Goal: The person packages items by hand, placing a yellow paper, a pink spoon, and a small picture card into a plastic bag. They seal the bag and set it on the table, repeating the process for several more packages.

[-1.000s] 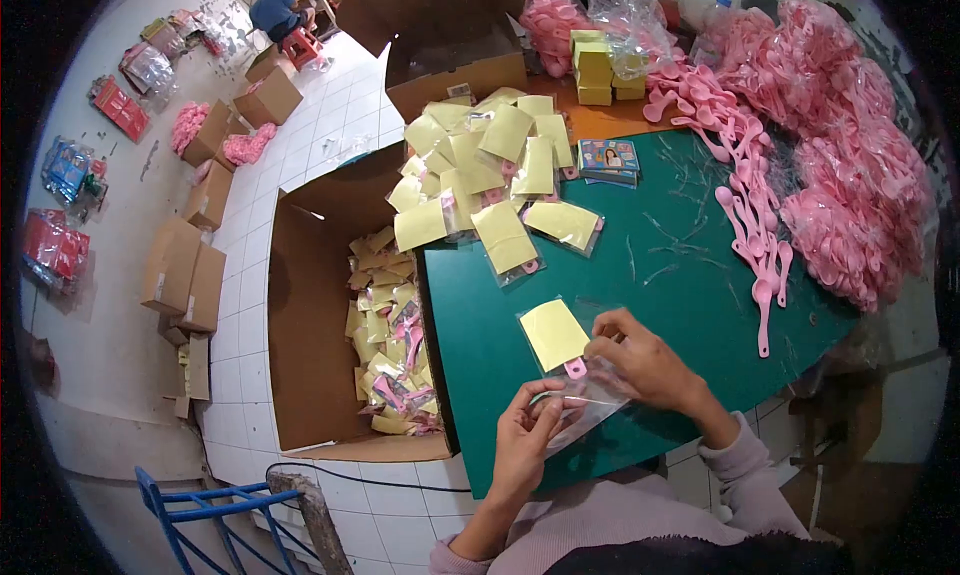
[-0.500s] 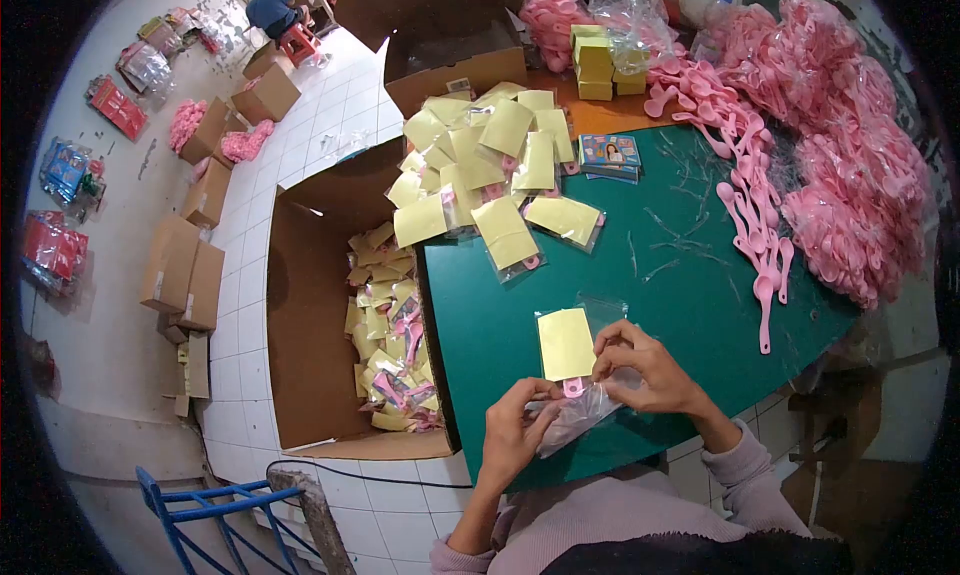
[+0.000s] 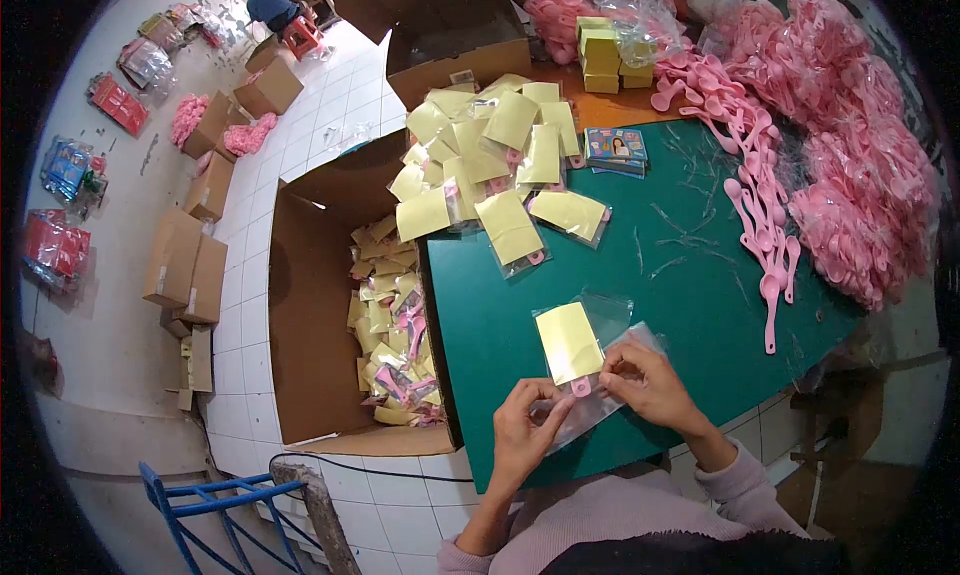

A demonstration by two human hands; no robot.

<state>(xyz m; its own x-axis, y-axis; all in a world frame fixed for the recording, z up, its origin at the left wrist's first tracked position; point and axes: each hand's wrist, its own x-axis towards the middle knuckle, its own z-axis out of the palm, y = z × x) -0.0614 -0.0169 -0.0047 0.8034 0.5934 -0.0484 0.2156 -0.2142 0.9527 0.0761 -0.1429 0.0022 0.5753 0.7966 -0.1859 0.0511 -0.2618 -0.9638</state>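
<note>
In front of me on the green table lies a clear plastic bag [image 3: 554,373] holding a yellow card [image 3: 570,338], with the end of a pink spoon handle [image 3: 580,386] showing below it. My left hand [image 3: 524,425] is closed at the lower left edge of the bag, its thumb by the handle. On the other side my right hand [image 3: 648,383] pinches the bag's lower right corner. More clear plastic bags [image 3: 590,422] lie under the hands. Exactly what the fingertips press on is partly hidden.
Finished-looking yellow-card packets [image 3: 480,165] are heaped at the table's far left, beside a big cardboard box [image 3: 330,210] of similar packets. Loose pink spoons [image 3: 768,245] lie right, next to bagged spoons [image 3: 860,195]. Printed cards [image 3: 615,150] and yellow stacks [image 3: 600,55] sit at the back.
The yellow card has tilted slightly and now catches the light. My right hand has shifted a little right and down, and the bags under it spread flatter to the right.
</note>
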